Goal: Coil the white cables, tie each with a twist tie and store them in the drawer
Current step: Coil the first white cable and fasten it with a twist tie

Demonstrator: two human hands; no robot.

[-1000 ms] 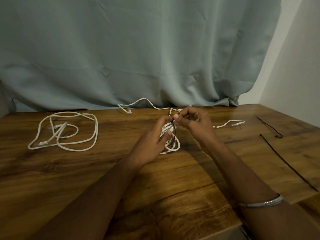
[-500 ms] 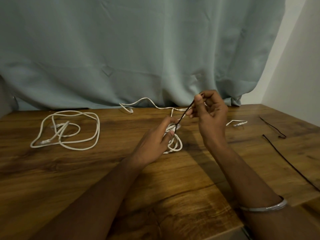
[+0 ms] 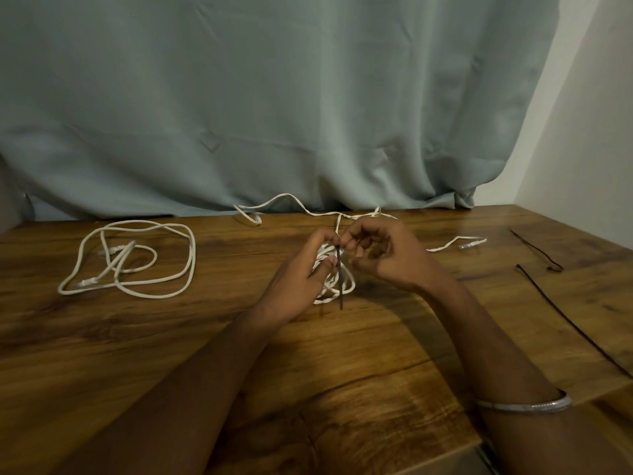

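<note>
A big blue-green curtain [image 3: 274, 108] hangs down behind the back edge of the wooden table [image 3: 120, 354]; a pale wall [image 3: 589, 132] stands past the back right corner. The near half of the table is bare wood with only the two arms over it, so there is lots of room there; its front edge shows at the bottom right.

Near the back left corner lies a loose white cable [image 3: 137, 258], spread in wide loops with its plugs inside the loops; it is well apart from the hands. In the middle of the table is the coiled white cable [image 3: 337, 286], a small bunch of loops; its loose tail runs along the back edge under the curtain, and another end with a plug [image 3: 472, 242] lies to the right of the hands.

The left hand [image 3: 298, 279] has its fingers curled round the bunch and holds it; the right hand [image 3: 383, 255] is just beside it, fingertips pinching the top of a dark twist tie [image 3: 339, 279]; the tie hangs down across the loops, its low end near the wood. A silver bangle [image 3: 524, 406] sits on the right arm.

By the right edge lie two spare black ties [image 3: 565, 320]; one is long and straight, one shorter, near the back right corner.
</note>
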